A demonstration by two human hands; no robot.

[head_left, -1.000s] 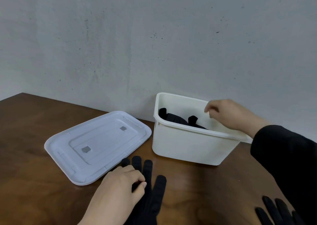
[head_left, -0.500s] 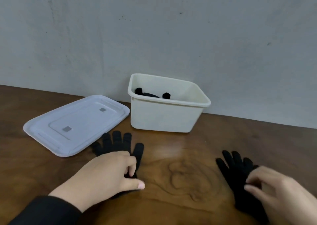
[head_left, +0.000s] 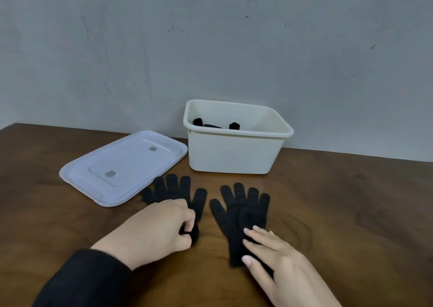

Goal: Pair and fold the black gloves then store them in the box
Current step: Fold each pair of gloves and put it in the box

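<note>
Black knit gloves, two, lie side by side on your brown wooden counter [head_left: 351,201], ready for pairing: your left hand [head_left: 157,227] pinches the left glove [head_left: 174,188]; your right hand [head_left: 278,260], fingers flat, pins the right glove [head_left: 241,210]. White plastic box [head_left: 234,153] behind holds dark fabric.

The left hand [head_left: 161,229] hides most of the left glove's [head_left: 178,189] palm.

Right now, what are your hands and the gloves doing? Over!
Left hand pinching left glove. Right hand flat on right glove. Box open, lid off. Nothing blocking.
</note>
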